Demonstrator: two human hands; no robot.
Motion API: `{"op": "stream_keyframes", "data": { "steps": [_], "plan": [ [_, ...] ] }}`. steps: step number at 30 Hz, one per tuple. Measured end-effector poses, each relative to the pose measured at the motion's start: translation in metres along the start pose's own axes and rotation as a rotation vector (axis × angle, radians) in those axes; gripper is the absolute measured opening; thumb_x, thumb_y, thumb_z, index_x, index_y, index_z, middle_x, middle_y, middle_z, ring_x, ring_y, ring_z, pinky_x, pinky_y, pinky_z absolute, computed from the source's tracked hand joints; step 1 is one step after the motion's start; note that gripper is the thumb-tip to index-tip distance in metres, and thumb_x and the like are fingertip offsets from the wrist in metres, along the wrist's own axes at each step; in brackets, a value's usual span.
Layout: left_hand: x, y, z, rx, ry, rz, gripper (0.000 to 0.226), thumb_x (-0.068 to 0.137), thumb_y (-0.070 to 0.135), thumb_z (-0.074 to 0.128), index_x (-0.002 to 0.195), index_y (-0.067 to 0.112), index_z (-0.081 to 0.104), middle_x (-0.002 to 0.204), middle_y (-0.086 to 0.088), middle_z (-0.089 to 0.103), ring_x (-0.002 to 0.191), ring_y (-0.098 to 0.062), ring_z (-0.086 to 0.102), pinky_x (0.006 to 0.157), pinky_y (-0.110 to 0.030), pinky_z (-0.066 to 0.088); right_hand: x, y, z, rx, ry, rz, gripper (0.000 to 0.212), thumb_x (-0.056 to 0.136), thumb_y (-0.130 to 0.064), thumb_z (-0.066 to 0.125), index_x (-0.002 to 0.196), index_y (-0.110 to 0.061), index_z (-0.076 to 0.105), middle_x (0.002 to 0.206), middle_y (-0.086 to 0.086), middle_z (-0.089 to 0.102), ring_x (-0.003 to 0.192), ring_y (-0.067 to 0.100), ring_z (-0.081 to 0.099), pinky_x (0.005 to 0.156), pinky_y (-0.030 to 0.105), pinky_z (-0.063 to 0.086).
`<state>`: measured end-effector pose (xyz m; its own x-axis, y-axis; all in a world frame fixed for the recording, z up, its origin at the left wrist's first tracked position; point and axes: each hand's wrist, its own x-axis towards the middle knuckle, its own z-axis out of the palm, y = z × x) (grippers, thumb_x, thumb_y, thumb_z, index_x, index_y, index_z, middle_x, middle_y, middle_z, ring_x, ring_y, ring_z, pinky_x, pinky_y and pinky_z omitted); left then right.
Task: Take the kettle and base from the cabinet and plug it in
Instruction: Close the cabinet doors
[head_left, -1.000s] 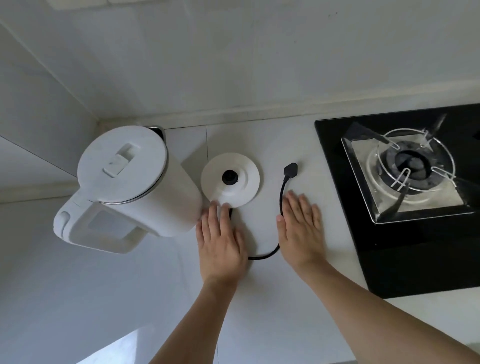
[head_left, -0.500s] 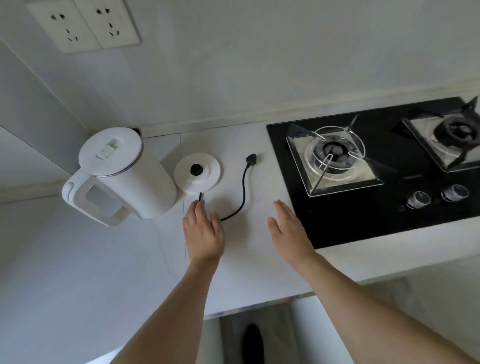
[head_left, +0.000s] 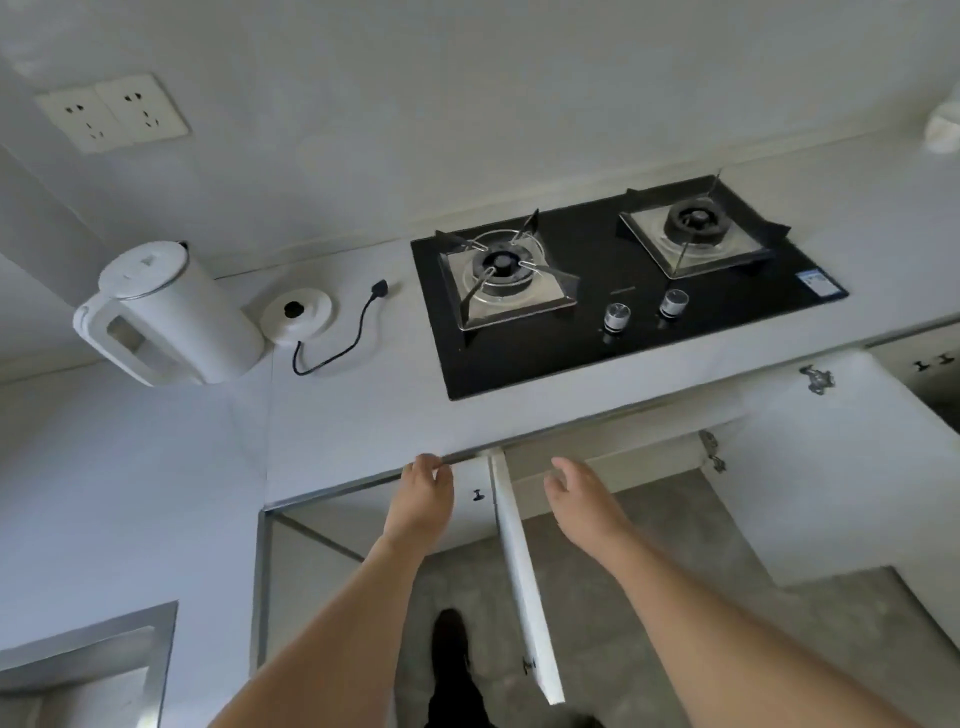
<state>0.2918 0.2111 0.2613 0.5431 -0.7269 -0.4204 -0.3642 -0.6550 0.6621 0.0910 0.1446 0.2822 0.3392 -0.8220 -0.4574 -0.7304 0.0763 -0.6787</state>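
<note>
Kettle (head_left: 171, 317), base (head_left: 296, 317) and unplugged cord (head_left: 337, 343) are sitting on the white counter (head_left: 363, 415) beside the hob (head_left: 623, 286), while both hands, left (head_left: 421, 499) and right (head_left: 582, 499), are hanging loose and empty by open cabinet doors (head_left: 524, 571).

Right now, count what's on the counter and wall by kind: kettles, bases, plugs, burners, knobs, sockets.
kettle: 1
base: 1
plug: 1
burners: 2
knobs: 2
sockets: 2
Total: 9
</note>
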Motion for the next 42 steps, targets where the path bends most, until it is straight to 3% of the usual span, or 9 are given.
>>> {"op": "stream_keyframes", "data": {
  "steps": [2,5,7,9,14,17,20,28,42],
  "plan": [
    [-0.025,0.001,0.028,-0.044,-0.161,-0.13,0.02,0.102,0.019,0.037,0.114,0.011,0.051,0.122,-0.012,0.055,0.111,-0.032,0.055,0.093,-0.035,0.044,-0.022,0.038,-0.005,-0.021,-0.039,0.06,0.048,0.1,-0.034,0.038,0.146,-0.017,0.037,0.151,0.002,0.039,0.136,0.021,0.041,0.107,0.035,0.035],
    [-0.057,-0.007,0.061,0.462,-0.444,-0.063,0.033,0.104,0.01,0.038,0.133,-0.002,0.049,0.129,-0.013,0.055,0.12,-0.027,0.052,0.09,-0.029,0.047,-0.047,0.08,0.0,-0.066,-0.123,0.159,0.046,0.099,-0.035,0.038,0.138,-0.012,0.047,0.143,0.006,0.05,0.129,0.025,0.05,0.099,0.031,0.038],
    [-0.068,-0.003,0.079,0.015,-0.433,-0.311,0.037,0.103,0.02,0.042,0.126,-0.004,0.058,0.097,-0.005,0.063,0.086,-0.017,0.061,0.06,-0.013,0.051,-0.059,0.105,0.006,-0.03,-0.215,0.21,0.043,0.099,-0.033,0.039,0.129,-0.005,0.051,0.135,0.014,0.056,0.121,0.029,0.055,0.099,0.036,0.044],
    [-0.077,-0.002,0.093,0.141,-0.394,-0.306,0.041,0.102,0.028,0.044,0.121,-0.004,0.061,0.077,0.001,0.058,0.064,-0.011,0.056,0.041,-0.011,0.045,-0.069,0.12,0.015,-0.017,-0.29,0.246,0.036,0.098,-0.035,0.039,0.117,-0.01,0.056,0.118,0.013,0.062,0.106,0.026,0.062,0.085,0.033,0.045],
    [-0.074,0.008,0.116,0.172,-0.426,-0.376,0.026,0.1,0.021,0.045,0.112,0.005,0.061,0.081,-0.008,0.063,0.065,-0.022,0.061,0.066,-0.033,0.055,-0.078,0.135,0.034,-0.039,-0.392,0.24,0.023,0.093,-0.038,0.048,0.093,-0.018,0.06,0.092,-0.006,0.056,0.081,0.017,0.058,0.071,0.03,0.042],
    [-0.07,0.012,0.127,0.205,-0.394,-0.422,0.015,0.098,0.014,0.046,0.09,0.007,0.056,0.08,-0.011,0.064,0.061,-0.024,0.06,0.06,-0.033,0.053,-0.084,0.143,0.041,-0.156,-0.458,0.169,0.034,0.089,-0.037,0.052,0.065,-0.021,0.035,0.067,-0.004,0.033,0.06,0.018,0.035,0.056,0.029,0.026],
    [-0.067,0.018,0.137,0.201,-0.516,-0.491,0.025,0.091,0.0,0.036,0.071,0.008,0.048,0.062,-0.008,0.051,0.049,-0.02,0.044,0.047,-0.024,0.035,-0.085,0.149,0.042,-0.186,-0.401,0.194,0.027,0.089,-0.033,0.05,0.068,-0.018,0.041,0.072,0.002,0.044,0.068,0.021,0.045,0.062,0.03,0.033],
    [-0.046,0.065,0.179,0.062,-0.557,-0.579,0.023,0.097,0.011,0.04,0.095,0.007,0.062,0.077,-0.006,0.073,0.072,-0.024,0.052,0.058,-0.028,0.045,-0.048,0.18,-0.011,-0.199,-0.273,0.357,0.031,0.096,-0.04,0.043,0.104,-0.02,0.066,0.076,-0.002,0.059,0.073,0.021,0.058,0.061,0.028,0.042],
    [0.008,0.146,0.255,-0.188,-0.23,-0.686,0.017,0.096,0.024,0.049,0.1,0.008,0.053,0.086,-0.013,0.069,0.052,-0.021,0.045,0.056,-0.028,0.04,0.056,0.21,-0.13,0.136,-0.19,0.51,0.051,0.099,-0.044,0.038,0.123,-0.004,0.058,0.112,0.018,0.067,0.1,0.033,0.066,0.078,0.037,0.056]
  ]
}}
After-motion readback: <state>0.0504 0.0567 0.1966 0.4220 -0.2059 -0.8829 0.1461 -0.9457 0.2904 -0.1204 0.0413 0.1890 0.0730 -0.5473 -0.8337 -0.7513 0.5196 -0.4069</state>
